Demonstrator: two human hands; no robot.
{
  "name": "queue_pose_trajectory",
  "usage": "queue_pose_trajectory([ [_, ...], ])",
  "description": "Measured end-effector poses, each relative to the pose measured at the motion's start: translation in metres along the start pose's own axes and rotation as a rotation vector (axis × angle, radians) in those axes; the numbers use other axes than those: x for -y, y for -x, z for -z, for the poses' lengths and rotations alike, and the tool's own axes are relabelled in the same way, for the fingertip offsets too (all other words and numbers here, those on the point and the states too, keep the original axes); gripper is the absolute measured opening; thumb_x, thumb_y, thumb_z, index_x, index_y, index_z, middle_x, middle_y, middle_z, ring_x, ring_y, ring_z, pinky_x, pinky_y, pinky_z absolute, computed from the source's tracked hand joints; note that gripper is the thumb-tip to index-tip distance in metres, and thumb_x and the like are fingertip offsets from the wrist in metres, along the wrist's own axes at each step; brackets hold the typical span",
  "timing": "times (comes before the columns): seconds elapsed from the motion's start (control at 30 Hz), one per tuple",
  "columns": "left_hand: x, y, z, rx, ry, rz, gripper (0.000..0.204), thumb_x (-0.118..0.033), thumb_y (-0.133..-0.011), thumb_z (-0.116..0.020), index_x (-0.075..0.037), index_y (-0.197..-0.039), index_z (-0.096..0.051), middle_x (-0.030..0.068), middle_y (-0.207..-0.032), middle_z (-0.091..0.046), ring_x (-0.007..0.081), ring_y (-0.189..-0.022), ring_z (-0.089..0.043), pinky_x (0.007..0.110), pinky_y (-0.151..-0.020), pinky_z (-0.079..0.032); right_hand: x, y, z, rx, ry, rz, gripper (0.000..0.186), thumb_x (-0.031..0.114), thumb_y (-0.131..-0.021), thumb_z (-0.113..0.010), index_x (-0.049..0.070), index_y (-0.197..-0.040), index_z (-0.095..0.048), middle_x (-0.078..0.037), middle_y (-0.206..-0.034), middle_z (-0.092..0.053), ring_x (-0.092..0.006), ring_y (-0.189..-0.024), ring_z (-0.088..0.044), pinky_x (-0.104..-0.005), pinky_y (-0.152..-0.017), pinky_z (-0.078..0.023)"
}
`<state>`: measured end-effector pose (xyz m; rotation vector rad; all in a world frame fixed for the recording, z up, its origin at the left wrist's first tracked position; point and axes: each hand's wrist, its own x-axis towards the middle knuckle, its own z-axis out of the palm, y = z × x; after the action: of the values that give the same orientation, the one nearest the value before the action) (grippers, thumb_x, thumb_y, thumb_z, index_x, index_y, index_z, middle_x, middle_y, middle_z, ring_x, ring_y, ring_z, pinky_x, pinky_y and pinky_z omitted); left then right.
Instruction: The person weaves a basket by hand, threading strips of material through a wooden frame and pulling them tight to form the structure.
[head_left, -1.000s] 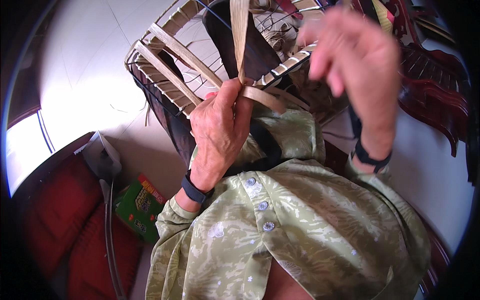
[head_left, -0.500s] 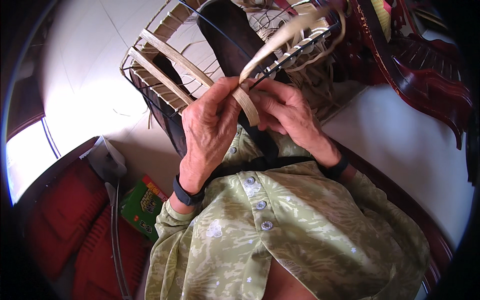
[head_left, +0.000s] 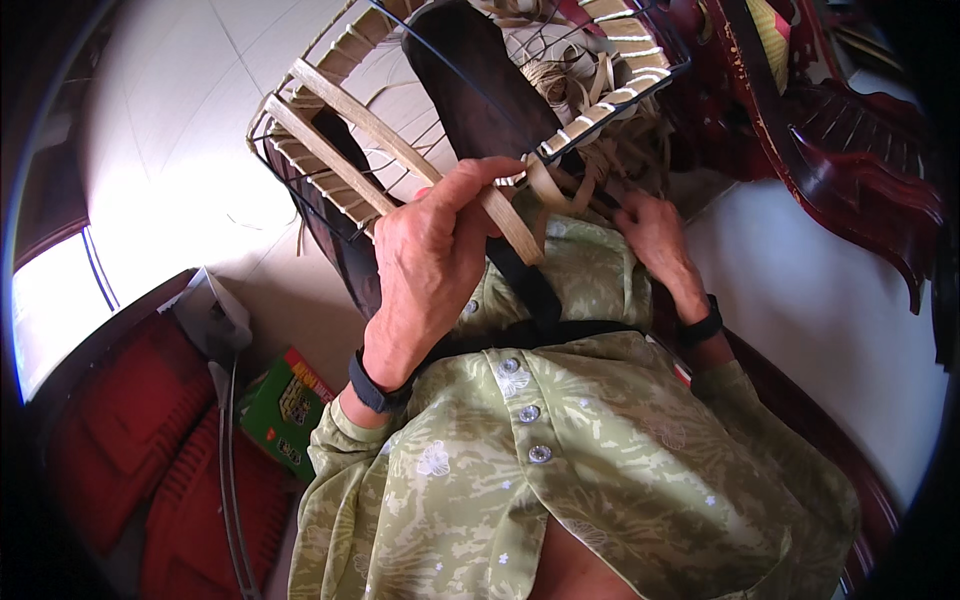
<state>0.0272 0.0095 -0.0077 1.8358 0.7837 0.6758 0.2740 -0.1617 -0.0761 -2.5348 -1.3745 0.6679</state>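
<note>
A basket-like frame (head_left: 610, 117) of black wire, its rim wrapped in tan flat strips and white cord, rests over my legs. My left hand (head_left: 425, 255) grips its near side, the index finger stretched to the near corner and the other fingers curled beneath. Two tan crossbars (head_left: 365, 120) run from the far left side to this hand; the end of one sticks out past my fingers. From the corner a loose tan strip (head_left: 548, 190) loops toward my right hand (head_left: 658, 238), whose fingers are closed on it; their tips are partly hidden.
Tangled tan strips and a coil of cord (head_left: 548, 80) lie beyond the frame. A carved dark red wooden chair (head_left: 850, 200) stands at right. To my left are red cushions (head_left: 215, 500), a green box (head_left: 285, 415) and a grey plastic piece (head_left: 212, 318).
My right hand has moved away from the left, to the right and slightly down. The strip that swung up above the frame is now drawn down into a loop at the corner.
</note>
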Motion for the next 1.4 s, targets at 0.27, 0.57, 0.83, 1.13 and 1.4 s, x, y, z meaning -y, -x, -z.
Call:
queue_pose_trajectory([
  [0.27,0.0,-0.002,-0.001,0.005,-0.067,-0.033,0.043,0.008,-0.085,-0.055,-0.015,-0.118,-0.072,0.0084,-0.073,-0.07,0.0246,-0.068,-0.071,0.035,-0.061,-0.054,-0.06,0.009,0.004,0.136,0.338,-0.318,0.022,0.017,-0.092,-0.06,0.0,-0.097,-0.072,-0.024,-0.093,-0.071,-0.0415,-0.09,-0.07,-0.0471,-0.074,-0.056],
  [0.57,0.001,0.002,-0.005,-0.029,-0.012,0.004,0.04,0.007,-0.085,-0.058,-0.015,-0.114,-0.073,0.0092,-0.086,-0.073,0.0274,-0.068,-0.07,0.034,-0.061,-0.054,0.11,0.012,0.041,0.027,-0.63,0.015,0.028,0.015,-0.094,-0.069,0.003,-0.119,-0.066,-0.012,-0.065,-0.065,-0.0174,-0.053,-0.062,-0.0323,-0.054,-0.049],
  [0.83,0.002,0.005,-0.004,-0.032,0.0,0.056,0.041,0.006,-0.084,-0.057,-0.017,-0.114,-0.073,0.0099,-0.076,-0.07,0.0281,-0.064,-0.069,0.035,-0.058,-0.052,0.11,-0.005,0.017,-0.126,-0.682,0.014,0.034,0.02,-0.092,-0.075,0.0,-0.114,-0.059,-0.01,-0.065,-0.066,-0.0144,-0.053,-0.059,-0.0311,-0.052,-0.046],
  [1.13,0.0,0.002,-0.006,-0.041,0.042,0.058,0.038,0.005,-0.086,-0.056,-0.015,-0.114,-0.073,0.0096,-0.074,-0.069,0.0247,-0.06,-0.067,0.033,-0.057,-0.05,0.093,-0.006,0.017,0.325,-1.14,-0.222,0.026,0.03,-0.098,-0.067,0.004,-0.096,-0.067,0.0,-0.061,-0.062,-0.004,-0.044,-0.047,-0.022,-0.04,-0.031],
  [1.4,-0.003,-0.001,-0.006,-0.068,0.028,0.061,0.038,0.005,-0.087,-0.056,-0.016,-0.114,-0.073,0.0082,-0.069,-0.067,0.0221,-0.057,-0.065,0.032,-0.055,-0.049,-0.06,-0.008,-0.008,0.127,0.334,-0.402,0.02,0.018,-0.093,-0.062,0.004,-0.098,-0.076,-0.017,-0.093,-0.075,-0.0328,-0.088,-0.074,-0.0438,-0.073,-0.057],
])
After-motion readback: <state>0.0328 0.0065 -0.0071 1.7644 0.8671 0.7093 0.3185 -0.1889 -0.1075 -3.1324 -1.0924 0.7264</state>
